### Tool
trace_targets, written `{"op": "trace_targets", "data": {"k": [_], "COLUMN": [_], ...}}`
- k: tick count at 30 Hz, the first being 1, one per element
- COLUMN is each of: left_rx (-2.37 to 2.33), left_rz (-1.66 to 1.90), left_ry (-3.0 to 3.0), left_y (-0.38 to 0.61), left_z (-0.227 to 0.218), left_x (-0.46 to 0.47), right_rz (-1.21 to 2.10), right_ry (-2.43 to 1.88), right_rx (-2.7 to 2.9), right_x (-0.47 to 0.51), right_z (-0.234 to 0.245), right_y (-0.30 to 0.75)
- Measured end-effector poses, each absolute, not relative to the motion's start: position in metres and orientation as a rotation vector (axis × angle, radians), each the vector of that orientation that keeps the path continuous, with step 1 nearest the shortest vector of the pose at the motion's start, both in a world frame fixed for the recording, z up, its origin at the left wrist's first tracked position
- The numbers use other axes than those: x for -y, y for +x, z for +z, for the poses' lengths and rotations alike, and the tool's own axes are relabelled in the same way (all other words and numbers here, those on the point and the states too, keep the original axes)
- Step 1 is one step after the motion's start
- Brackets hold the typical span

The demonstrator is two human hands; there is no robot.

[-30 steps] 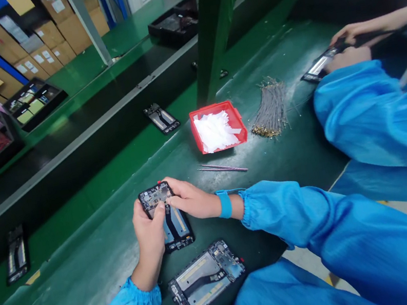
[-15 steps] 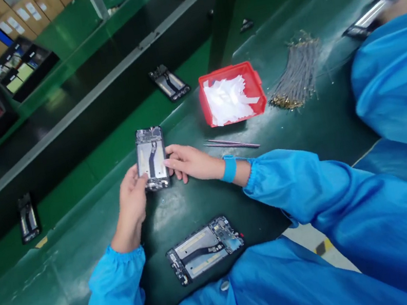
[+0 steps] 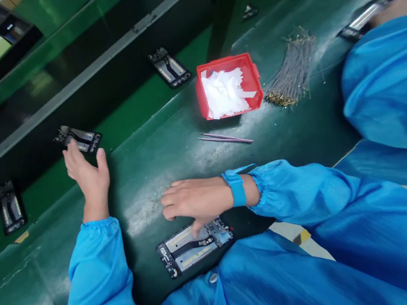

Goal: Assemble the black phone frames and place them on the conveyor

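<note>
My left hand (image 3: 89, 174) reaches out with the thumb spread apart from its fingers. Its fingertips overlap the near edge of an opened phone body (image 3: 84, 139) on the bright green strip; whether they touch it I cannot tell. Closer to me, my right hand (image 3: 194, 201), with a blue band on its wrist, hovers above another opened phone body (image 3: 192, 250). Its fingers point left, slightly bent, and the thumb hangs over the phone's upper edge. No object shows in this hand. That phone lies flat, with a dark flex cable down its middle and a circuit board at its right end.
Purple tweezers (image 3: 225, 138) lie below a red box (image 3: 257, 81) of white paper strips. Grey cables (image 3: 293, 70) are bundled beside it. More phone bodies rest on the green strip, at left (image 3: 12, 208) and centre (image 3: 169, 68). A co-worker's blue sleeve (image 3: 393, 74) is at right.
The phone that both hands held now lies on the green strip, farther left. My left hand has moved left with it and opened; my right hand has come down over the near phone.
</note>
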State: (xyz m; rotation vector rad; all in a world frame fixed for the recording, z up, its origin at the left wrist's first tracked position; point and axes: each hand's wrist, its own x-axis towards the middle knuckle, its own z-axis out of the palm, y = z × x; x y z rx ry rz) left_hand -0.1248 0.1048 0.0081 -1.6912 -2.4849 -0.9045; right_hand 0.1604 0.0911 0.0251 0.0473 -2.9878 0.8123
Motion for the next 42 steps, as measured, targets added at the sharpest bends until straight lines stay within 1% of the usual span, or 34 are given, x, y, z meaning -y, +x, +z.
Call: {"op": "trace_targets", "data": {"k": [3, 4, 6, 8, 10, 12, 13, 16, 18, 20, 22, 24, 25, 26, 27, 30, 32, 34, 36, 38, 42], "left_rx": [2.327, 2.299, 2.212, 2.186, 2.213, 2.247, 2.257, 2.302, 2.439, 2.626, 2.739, 2.721, 2.671, 2.612, 2.540, 2.210, 2.052, 2.035, 2.116, 2.213, 2.407], "left_rz": [-0.834, -0.718, -0.280, 0.074, 0.296, 0.361, 0.336, 0.055, -0.303, -0.772, -1.351, -1.876, -2.028, -2.066, -2.022, -1.764, -1.650, -1.564, -1.548, -1.703, -2.346], "left_ry": [-2.107, -2.331, -2.683, -2.679, -2.524, -2.469, -2.492, -2.582, -2.450, -2.223, -2.055, -1.945, -1.900, -1.876, -1.885, -2.000, -2.033, -2.015, -1.960, -1.860, -1.664], "left_y": [-0.088, -0.073, -0.044, -0.018, 0.000, 0.007, 0.006, -0.014, -0.033, -0.047, -0.051, -0.044, -0.039, -0.034, -0.029, -0.022, -0.022, -0.024, -0.027, -0.029, -0.031], "left_z": [0.025, 0.033, 0.049, 0.061, 0.066, 0.063, 0.060, 0.052, 0.049, 0.047, 0.042, 0.033, 0.027, 0.022, 0.017, 0.007, 0.005, 0.006, 0.006, 0.006, 0.003], "left_x": [-0.088, -0.080, -0.061, -0.040, -0.025, -0.019, -0.021, -0.037, -0.051, -0.062, -0.066, -0.064, -0.061, -0.056, -0.052, -0.039, -0.035, -0.035, -0.038, -0.044, -0.059], "right_rz": [0.585, 0.532, 0.509, 0.545, 0.561, 0.551, 0.547, 0.536, 0.527, 0.553, 0.597, 0.632, 0.653, 0.679, 0.711, 0.831, 0.974, 1.148, 1.203, 1.069, 0.663], "right_ry": [-0.223, -0.329, -0.518, -0.646, -0.685, -0.638, -0.602, -0.548, -0.565, -0.566, -0.508, -0.482, -0.502, -0.541, -0.582, -0.643, -0.653, -0.621, -0.574, -0.516, -0.469], "right_rx": [2.894, 2.821, 2.610, 2.354, 2.161, 2.083, 2.068, 2.006, 1.956, 1.968, 2.086, 2.214, 2.244, 2.242, 2.210, 2.044, 1.933, 1.897, 1.970, 2.148, 2.454], "right_x": [-0.107, -0.114, -0.128, -0.136, -0.138, -0.135, -0.133, -0.126, -0.123, -0.120, -0.118, -0.117, -0.117, -0.116, -0.116, -0.112, -0.109, -0.108, -0.109, -0.113, -0.123], "right_z": [0.017, 0.014, 0.009, 0.007, 0.008, 0.011, 0.013, 0.018, 0.019, 0.018, 0.015, 0.010, 0.008, 0.007, 0.007, 0.012, 0.016, 0.017, 0.013, 0.007, -0.002], "right_y": [0.161, 0.161, 0.160, 0.159, 0.159, 0.159, 0.158, 0.158, 0.159, 0.158, 0.156, 0.154, 0.153, 0.152, 0.152, 0.153, 0.152, 0.151, 0.149, 0.148, 0.151]}}
